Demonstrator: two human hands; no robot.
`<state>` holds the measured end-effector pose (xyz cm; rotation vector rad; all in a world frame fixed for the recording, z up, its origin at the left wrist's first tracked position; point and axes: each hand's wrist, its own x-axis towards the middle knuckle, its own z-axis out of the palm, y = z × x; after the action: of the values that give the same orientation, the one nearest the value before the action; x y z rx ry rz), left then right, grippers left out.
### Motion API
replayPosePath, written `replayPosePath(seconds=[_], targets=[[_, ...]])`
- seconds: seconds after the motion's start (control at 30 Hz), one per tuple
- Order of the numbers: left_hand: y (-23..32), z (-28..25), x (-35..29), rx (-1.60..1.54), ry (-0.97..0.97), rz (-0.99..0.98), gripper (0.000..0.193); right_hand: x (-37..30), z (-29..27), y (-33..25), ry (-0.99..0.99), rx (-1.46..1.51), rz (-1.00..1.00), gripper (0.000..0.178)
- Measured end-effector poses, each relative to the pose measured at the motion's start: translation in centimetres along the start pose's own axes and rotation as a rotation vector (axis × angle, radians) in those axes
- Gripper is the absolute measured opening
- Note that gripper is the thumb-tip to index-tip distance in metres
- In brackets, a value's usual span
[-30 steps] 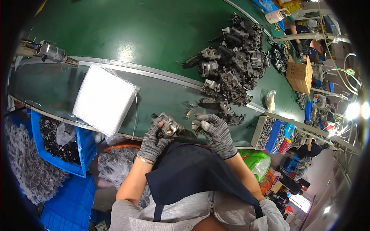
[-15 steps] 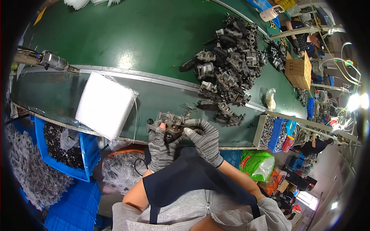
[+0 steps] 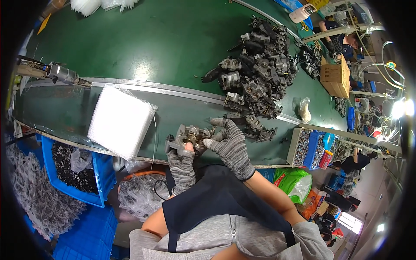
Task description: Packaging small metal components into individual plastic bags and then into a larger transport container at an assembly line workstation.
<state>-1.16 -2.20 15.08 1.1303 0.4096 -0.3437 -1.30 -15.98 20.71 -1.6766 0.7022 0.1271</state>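
Centre frame, low: both gloved hands on one grey metal casting [image 3: 190, 136], held just above the near belt edge.
Left hand [image 3: 182, 162] grips it from below; right hand [image 3: 229, 145] pinches its right side. Stack of clear bags [image 3: 120, 121] lies left on the belt; pile of dark castings [image 3: 258, 76] upper right. Blue bin [image 3: 71, 173] lower left holds dark small parts; partitioned tray [image 3: 310, 147] right holds small hardware. Bare green belt [image 3: 130, 43] upper left.
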Motion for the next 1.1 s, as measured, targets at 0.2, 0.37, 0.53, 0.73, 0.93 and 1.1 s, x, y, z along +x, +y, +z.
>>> replayPosePath(seconds=[0.2, 0.37, 0.53, 0.73, 0.93, 1.1], targets=[[2.1, -0.8, -0.2, -0.191, -0.197, -0.113, 0.06, -1.1, 0.7, -1.4, 0.098, 0.019, -0.038, 0.04], [3.0, -1.3, -1.3, -0.468, -0.349, -0.181, 0.08, -1.6, -0.7, -1.5, 0.005, -0.069, -0.012, 0.031], [6.0, -3.7, -2.3, -0.717, -0.374, -0.817, 0.096, -3.4, -1.5, 0.4, -0.117, 0.042, -0.026, 0.03], [4.5, -7.5, 1.2, 0.047, -0.807, -0.878, 0.074, -4.9, -0.8, 1.0, -0.298, -0.406, -0.018, 0.03], [5.2, -6.3, 3.7, 0.561, -1.129, -0.739, 0.046, -4.7, -1.6, 1.0, -0.372, -0.385, 0.111, 0.043], [5.3, -5.2, 3.9, 0.495, -1.161, -0.731, 0.047, -3.5, -2.6, 1.3, -0.436, -0.348, 0.057, 0.048]])
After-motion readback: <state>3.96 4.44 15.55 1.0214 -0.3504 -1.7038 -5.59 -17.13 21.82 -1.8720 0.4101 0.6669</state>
